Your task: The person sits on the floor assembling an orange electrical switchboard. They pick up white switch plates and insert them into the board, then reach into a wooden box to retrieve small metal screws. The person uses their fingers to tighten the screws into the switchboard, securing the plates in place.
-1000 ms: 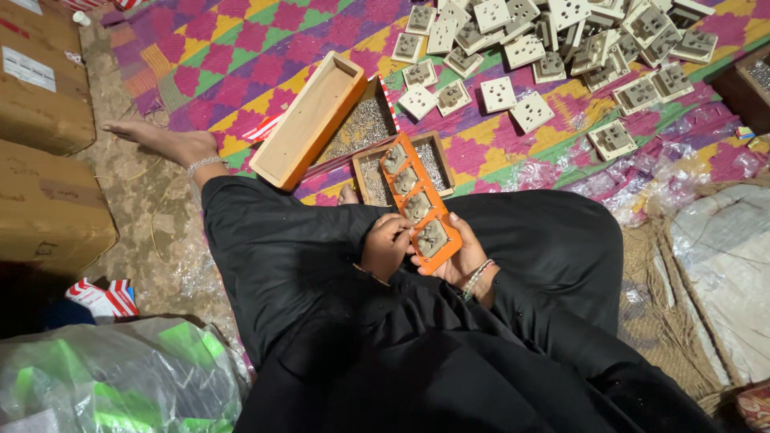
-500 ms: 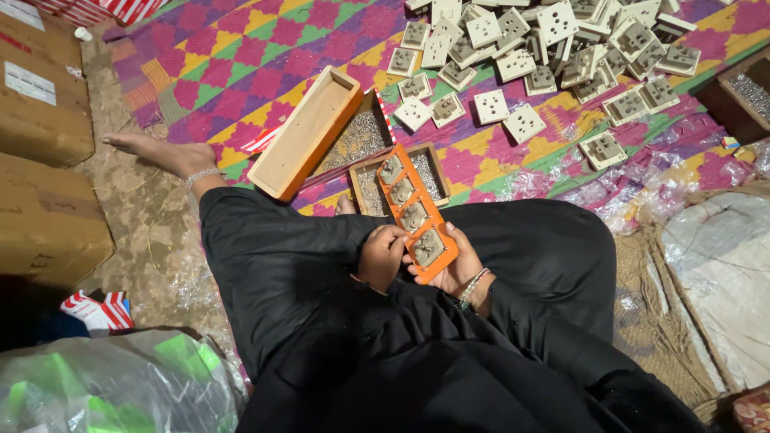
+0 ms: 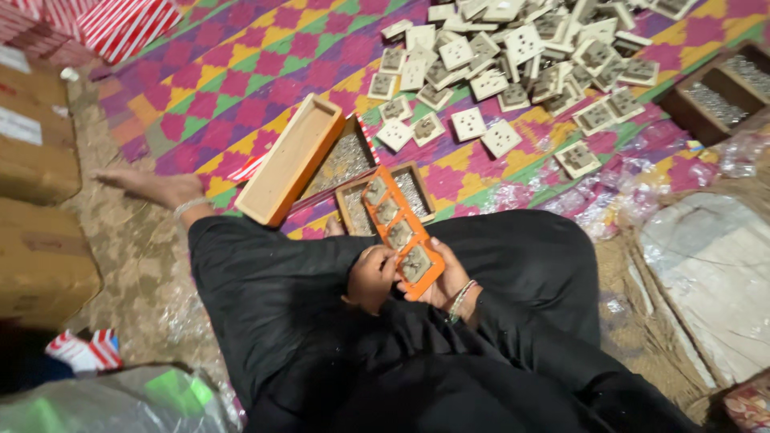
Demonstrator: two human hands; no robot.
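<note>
I sit on the floor in black clothes and hold a long orange frame [image 3: 399,229] that carries several socket parts in a row. My right hand [image 3: 446,281] grips the near end of the frame from beneath, with bangles at the wrist. My left hand [image 3: 370,277] rests on the frame's near left edge, fingers curled over the closest socket part. The far end of the frame reaches over a small wooden box [image 3: 418,187] of tiny metal pieces.
A long wooden tray [image 3: 285,161] and a box of small metal parts [image 3: 345,159] lie on the patterned mat [image 3: 233,80]. A heap of white socket plates [image 3: 513,56] lies beyond. Cardboard boxes [image 3: 36,152] stand left, another wooden box [image 3: 722,92] right, my bare foot [image 3: 152,187] left.
The view has shifted slightly, so the mat and plates sit lower in frame. Both hands stay on the orange frame in about the same grip.
</note>
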